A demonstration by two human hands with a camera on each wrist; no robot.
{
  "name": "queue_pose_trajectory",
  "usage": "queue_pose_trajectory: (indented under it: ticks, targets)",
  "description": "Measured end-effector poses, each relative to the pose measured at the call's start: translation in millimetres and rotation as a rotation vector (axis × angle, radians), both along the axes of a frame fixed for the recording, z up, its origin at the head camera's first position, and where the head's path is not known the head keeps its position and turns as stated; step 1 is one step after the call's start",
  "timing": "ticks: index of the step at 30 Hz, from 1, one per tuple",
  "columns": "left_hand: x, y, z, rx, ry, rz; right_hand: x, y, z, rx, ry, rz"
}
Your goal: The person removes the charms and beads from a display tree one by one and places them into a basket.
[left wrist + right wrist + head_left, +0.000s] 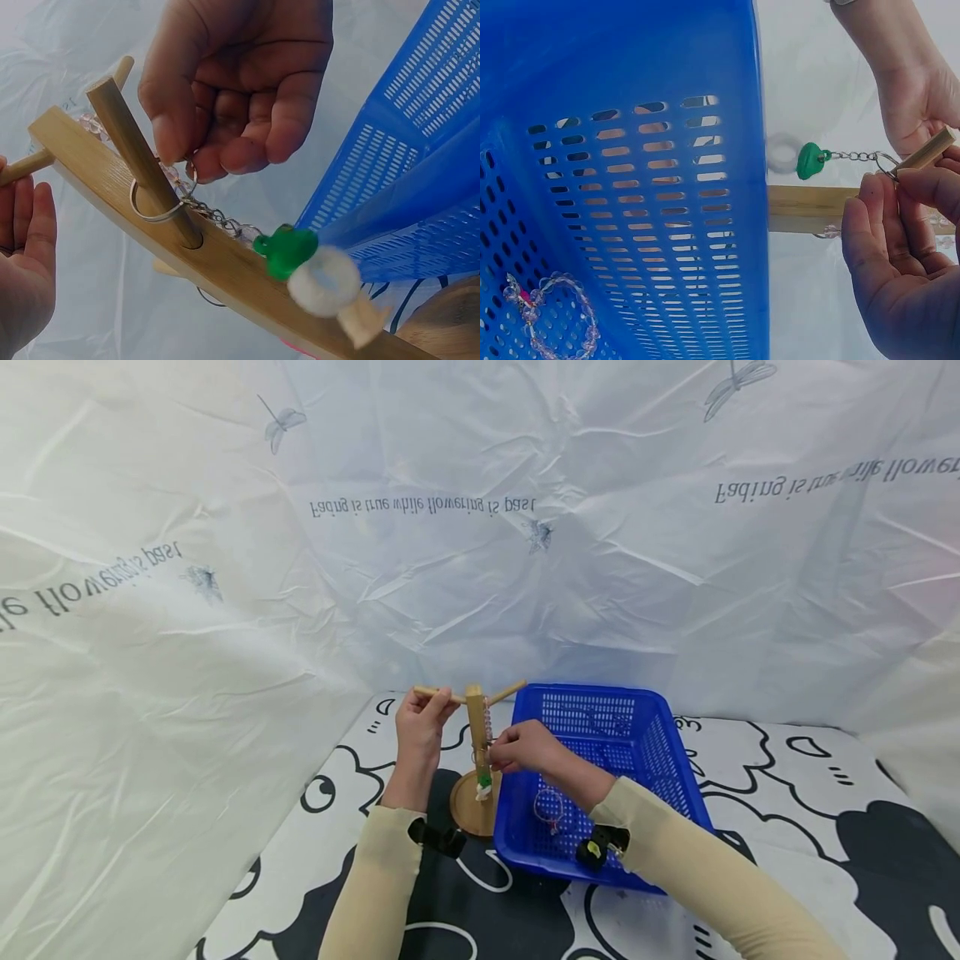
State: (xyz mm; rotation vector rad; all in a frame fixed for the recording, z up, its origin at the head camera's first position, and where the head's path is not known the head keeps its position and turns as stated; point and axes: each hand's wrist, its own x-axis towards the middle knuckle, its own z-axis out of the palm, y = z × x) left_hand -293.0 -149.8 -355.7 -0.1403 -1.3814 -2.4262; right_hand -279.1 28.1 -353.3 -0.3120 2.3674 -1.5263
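Note:
A wooden stand (476,714) with pegs rises from a round wooden base (463,810). My left hand (420,731) grips its upper left peg (426,692) with thumb and fingers. On the stand's other side, my right hand (528,747) pinches the metal ring of a keychain between thumb and fingertips. That ring (154,219) loops around a lower peg (142,157) in the left wrist view. From its chain hang a green charm (289,251) and a blurred white ring-shaped piece (307,292). A pink beaded bracelet (488,717) hangs along the upper right peg (510,692).
Right of the stand, close to its base, is a blue perforated plastic basket (678,777). A clear beaded bracelet (592,330) lies inside it. Under everything spreads a black-and-white patterned cloth (465,935). Printed white sheeting (450,577) hangs behind and at the sides.

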Motion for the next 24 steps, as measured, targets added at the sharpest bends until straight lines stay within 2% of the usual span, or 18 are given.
queue_pose_trajectory:
  ticks: [9, 24]
  targets:
    - [-0.8, -1.3, -0.1, 0.0, -0.003, -0.006, 0.8, -0.1, 1.6, -0.005, -0.006, 0.016]
    - [0.2, -0.4, 1.4, -0.02, -0.017, 0.003, 11.3, 3.6, 8.7, -0.003, 0.016, 0.055]
